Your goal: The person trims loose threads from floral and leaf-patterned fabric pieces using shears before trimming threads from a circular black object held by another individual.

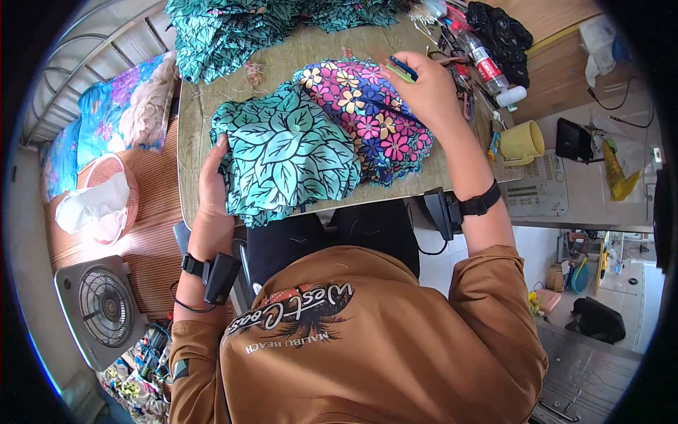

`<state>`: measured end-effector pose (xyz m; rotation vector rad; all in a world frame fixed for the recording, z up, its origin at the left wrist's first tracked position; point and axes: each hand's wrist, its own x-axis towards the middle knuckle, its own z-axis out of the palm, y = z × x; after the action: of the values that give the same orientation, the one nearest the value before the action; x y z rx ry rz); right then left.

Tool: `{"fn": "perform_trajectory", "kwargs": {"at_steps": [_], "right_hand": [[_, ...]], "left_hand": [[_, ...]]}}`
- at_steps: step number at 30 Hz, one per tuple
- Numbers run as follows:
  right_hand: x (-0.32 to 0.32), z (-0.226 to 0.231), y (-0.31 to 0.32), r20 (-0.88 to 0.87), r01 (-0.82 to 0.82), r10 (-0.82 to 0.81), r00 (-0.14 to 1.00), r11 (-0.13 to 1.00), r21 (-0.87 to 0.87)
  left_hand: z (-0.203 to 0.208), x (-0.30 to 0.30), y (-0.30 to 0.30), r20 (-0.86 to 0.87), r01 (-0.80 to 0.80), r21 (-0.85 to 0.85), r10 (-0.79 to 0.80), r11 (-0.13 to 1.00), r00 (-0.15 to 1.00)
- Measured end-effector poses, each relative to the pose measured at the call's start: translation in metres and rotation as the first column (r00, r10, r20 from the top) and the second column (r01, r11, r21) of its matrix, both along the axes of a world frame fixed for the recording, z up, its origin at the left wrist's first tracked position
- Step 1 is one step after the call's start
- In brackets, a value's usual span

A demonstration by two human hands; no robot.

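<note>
Two stacks of scalloped fabric pieces lie on the wooden table (pixel 311 49): a teal leaf-print stack (pixel 286 159) at the near edge and a purple floral stack (pixel 367 116) touching its right side. The left hand (pixel 212 191) clasps the teal stack's left edge, fingers curled under. The right hand (pixel 427 88) rests on the floral stack, pinching a blue pen (pixel 402 67). A yellow mug (pixel 521 141) stands to the right.
</note>
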<state>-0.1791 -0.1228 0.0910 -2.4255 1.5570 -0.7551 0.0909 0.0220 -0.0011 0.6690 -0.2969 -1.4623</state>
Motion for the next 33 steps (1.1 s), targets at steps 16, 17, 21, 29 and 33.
{"fn": "perform_trajectory", "kwargs": {"at_steps": [16, 17, 21, 29, 33], "right_hand": [[0.107, 0.008, 0.098, 0.272, -0.823, 0.787, 0.554, 0.566, 0.037], [0.101, 0.010, 0.096, 0.273, -0.824, 0.788, 0.552, 0.565, 0.038], [0.055, -0.002, 0.068, 0.396, -0.494, 0.445, 0.803, 0.869, 0.026], [0.006, -0.014, 0.044, 0.106, -0.227, 0.222, 0.969, 0.973, 0.044], [0.010, -0.002, 0.046, -0.168, -0.222, 0.251, 0.953, 0.959, 0.177]], "left_hand": [[-0.055, 0.020, 0.006, 0.154, 0.008, -0.173, 0.019, 0.985, 0.988], [-0.042, 0.016, 0.005, 0.084, 0.081, -0.194, -0.066, 0.978, 0.994], [-0.006, 0.003, -0.002, -0.180, 0.348, -0.333, -0.422, 0.876, 0.889], [-0.003, 0.002, -0.001, 0.043, 0.040, -0.042, -0.038, 0.998, 0.998], [0.003, -0.003, 0.000, -0.006, 0.028, -0.038, -0.028, 0.999, 1.000]]}}
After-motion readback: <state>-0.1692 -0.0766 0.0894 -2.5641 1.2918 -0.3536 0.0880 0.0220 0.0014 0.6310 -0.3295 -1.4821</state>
